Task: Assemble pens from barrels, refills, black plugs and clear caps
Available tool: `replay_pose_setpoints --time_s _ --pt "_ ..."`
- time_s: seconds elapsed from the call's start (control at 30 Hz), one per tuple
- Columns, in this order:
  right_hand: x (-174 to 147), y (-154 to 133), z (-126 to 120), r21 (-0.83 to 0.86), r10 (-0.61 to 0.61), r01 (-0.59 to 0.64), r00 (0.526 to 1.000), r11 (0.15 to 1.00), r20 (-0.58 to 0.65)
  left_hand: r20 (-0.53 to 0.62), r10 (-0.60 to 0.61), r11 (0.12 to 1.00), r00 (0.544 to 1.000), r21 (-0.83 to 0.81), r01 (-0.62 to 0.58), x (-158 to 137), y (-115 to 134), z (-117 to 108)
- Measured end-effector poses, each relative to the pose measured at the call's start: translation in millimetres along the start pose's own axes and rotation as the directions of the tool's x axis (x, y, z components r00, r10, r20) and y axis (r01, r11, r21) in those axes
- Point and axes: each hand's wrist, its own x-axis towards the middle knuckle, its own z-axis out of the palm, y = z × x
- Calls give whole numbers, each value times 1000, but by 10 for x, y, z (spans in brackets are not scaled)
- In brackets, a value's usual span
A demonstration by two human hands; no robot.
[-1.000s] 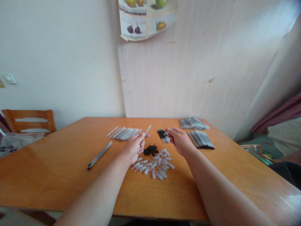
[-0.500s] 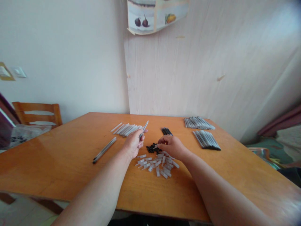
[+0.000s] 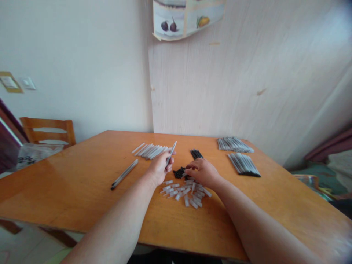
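Head | pen (image 3: 172,151) within left grip (image 3: 159,169) | right grip (image 3: 204,172) at black caps (image 3: 179,173)

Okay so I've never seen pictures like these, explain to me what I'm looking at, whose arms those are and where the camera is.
There's no machine here: the arms belong to a person working bare-handed. The camera sits on that person's head, looking forward and down, so you see roughly what they see.

On the wooden table, small black pieces lie in the middle, with whitish plastic pieces scattered nearer the person. Behind the left hand is a row of pale tubes; two pens lie further left. On the right are two bundles of slim sticks.

The left hand holds a slim pen-like tube, tip up. The right hand reaches to the black pieces; whether it grips one is too small to tell.
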Motion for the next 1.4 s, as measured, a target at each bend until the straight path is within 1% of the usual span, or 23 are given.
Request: replay_pose_setpoints --time_s 0.13,0.3,0.47,0.67,0.87,1.03,1.27,1.4 --pt "-5 -43 -4 49 18 -15 997 999 -69 -6 16 999 1000 47 -15 6 -17 -1" --pt "-37 -149 -11 107 -21 35 991 994 -132 36 32 998 999 44 -34 -26 1 23" --pt "-63 -222 -8 136 -85 100 990 986 -112 88 56 998 995 13 -57 -67 11 64" --pt "-68 -235 5 172 -105 116 992 978 -76 136 49 998 990 -48 -43 -111 6 119" --pt "-68 -223 28 227 -64 81 995 970 -83 159 56 994 986 -98 -41 -122 2 136" --pt "-56 -222 41 210 -5 28 994 977 -107 158 54 994 986 -106 -37 -128 -6 140" --pt "-60 -255 26 145 -6 36 980 989 -198 112 55 996 992 -80 -47 -130 -34 144" --pt "-55 -246 40 147 52 -21 976 989 -210 111 55 996 992 -79 -46 -127 -28 142"
